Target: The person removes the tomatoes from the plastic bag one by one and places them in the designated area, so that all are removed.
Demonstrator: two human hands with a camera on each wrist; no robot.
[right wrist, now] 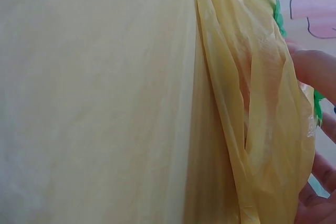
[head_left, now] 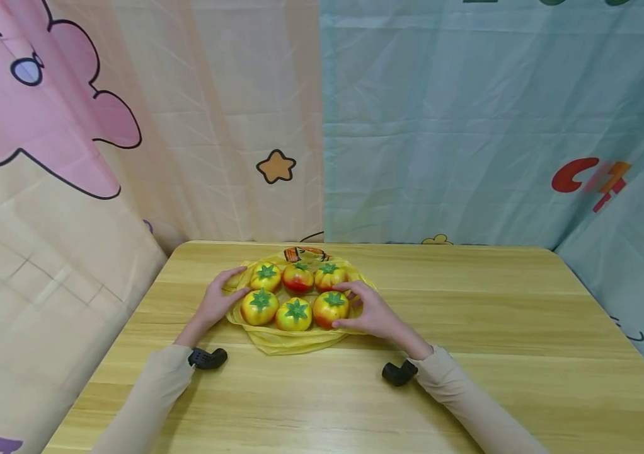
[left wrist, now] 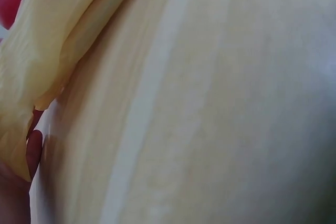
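Several yellow-and-red tomatoes with green star-shaped tops lie in two rows on a thin yellow plastic bag (head_left: 285, 343), among them a front-left tomato (head_left: 259, 307) and a redder back-middle tomato (head_left: 297, 279). My right hand (head_left: 375, 312) curls thumb and fingers around the front-right tomato (head_left: 331, 309). At the left end of the rows, my left hand (head_left: 217, 299) rests with thumb and fingers spread by the bag's edge and the back-left tomato (head_left: 265, 276). In the left wrist view the bag (left wrist: 39, 40) hides most of that hand; its folds also show in the right wrist view.
A wooden table (head_left: 469, 302) carries the bag near its back edge. Printed curtains (head_left: 441, 126) hang behind the table and along both sides. A black wrist device (head_left: 207, 359) sits by the left sleeve, and another black device (head_left: 399, 372) by the right.
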